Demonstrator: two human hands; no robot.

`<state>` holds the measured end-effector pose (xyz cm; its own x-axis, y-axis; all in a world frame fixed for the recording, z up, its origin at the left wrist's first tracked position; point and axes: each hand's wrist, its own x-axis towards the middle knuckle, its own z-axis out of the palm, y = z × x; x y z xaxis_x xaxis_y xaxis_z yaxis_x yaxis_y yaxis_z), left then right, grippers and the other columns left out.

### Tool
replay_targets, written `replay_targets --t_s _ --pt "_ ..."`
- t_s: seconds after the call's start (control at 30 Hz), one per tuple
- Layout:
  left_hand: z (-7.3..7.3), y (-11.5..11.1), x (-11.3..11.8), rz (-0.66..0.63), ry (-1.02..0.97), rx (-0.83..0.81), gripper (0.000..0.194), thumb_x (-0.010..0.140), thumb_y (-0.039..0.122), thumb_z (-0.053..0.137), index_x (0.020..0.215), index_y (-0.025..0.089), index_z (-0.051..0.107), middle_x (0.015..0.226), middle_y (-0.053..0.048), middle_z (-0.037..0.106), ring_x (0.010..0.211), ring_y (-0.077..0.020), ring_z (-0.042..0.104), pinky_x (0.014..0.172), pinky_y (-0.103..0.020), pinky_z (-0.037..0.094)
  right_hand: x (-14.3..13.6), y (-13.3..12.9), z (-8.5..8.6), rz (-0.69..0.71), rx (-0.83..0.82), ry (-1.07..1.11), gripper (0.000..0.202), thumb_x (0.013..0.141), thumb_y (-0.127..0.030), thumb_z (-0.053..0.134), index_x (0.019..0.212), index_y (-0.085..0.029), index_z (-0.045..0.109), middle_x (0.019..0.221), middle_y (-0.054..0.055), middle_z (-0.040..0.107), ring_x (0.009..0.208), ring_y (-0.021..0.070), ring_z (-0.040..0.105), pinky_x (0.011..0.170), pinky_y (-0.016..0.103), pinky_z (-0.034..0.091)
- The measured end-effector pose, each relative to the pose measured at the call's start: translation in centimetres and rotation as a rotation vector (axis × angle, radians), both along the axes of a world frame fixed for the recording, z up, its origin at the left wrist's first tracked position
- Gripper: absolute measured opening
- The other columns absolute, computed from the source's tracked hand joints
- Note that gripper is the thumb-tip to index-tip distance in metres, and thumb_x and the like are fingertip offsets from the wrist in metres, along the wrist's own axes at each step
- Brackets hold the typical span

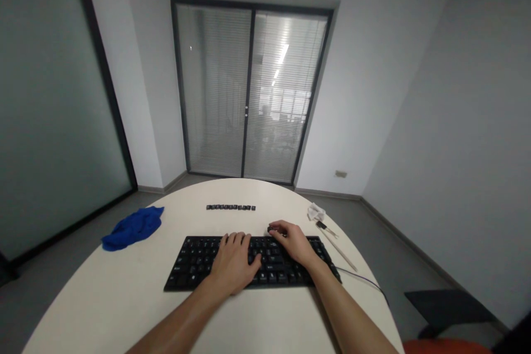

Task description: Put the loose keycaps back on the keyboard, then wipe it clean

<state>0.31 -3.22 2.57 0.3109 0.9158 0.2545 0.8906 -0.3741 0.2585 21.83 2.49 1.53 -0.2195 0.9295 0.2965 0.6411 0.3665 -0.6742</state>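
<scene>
A black keyboard lies across the table in front of me. My left hand rests flat on its middle keys, fingers stretched toward the top edge and thumb apart. At the keyboard's upper edge, my right hand bends its thumb and fingers around a small black keycap, partly hidden by the fingertips. Beyond the keyboard, several black keycaps stand in a neat row on the tabletop. The keys under both hands are covered from view.
A blue cloth lies crumpled at the left of the round white table. On the right are a crumpled white tissue, a brush with dark bristles, a thin stick and the keyboard cable. A chair stands beyond the right edge.
</scene>
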Motion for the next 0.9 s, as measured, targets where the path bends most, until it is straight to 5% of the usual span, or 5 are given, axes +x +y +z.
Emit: replay_targets --t_s 0.43,0.9 --pt "0.0 2.1 0.8 -0.053 -0.177 -0.080 0.042 0.092 0.032 0.050 0.128 0.015 0.063 0.129 -0.011 0.067 0.119 -0.0263 0.061 0.105 -0.037 0.044 0.5 -1.1 0.3 0.138 -0.055 0.046 0.031 0.088 -0.041 0.063 0.105 -0.019 0.078 0.109 0.008 0.076 0.107 0.0260 0.069 0.101 0.038 0.047" --pt "-0.4 3.6 2.6 -0.136 -0.303 -0.116 0.026 0.095 0.030 0.052 0.113 0.027 0.071 0.110 -0.002 0.076 0.104 -0.0208 0.069 0.093 -0.029 0.049 0.8 -0.9 0.2 0.142 -0.036 0.086 0.029 0.089 -0.045 0.063 0.098 -0.020 0.075 0.093 0.005 0.076 0.091 0.0220 0.070 0.087 0.032 0.051"
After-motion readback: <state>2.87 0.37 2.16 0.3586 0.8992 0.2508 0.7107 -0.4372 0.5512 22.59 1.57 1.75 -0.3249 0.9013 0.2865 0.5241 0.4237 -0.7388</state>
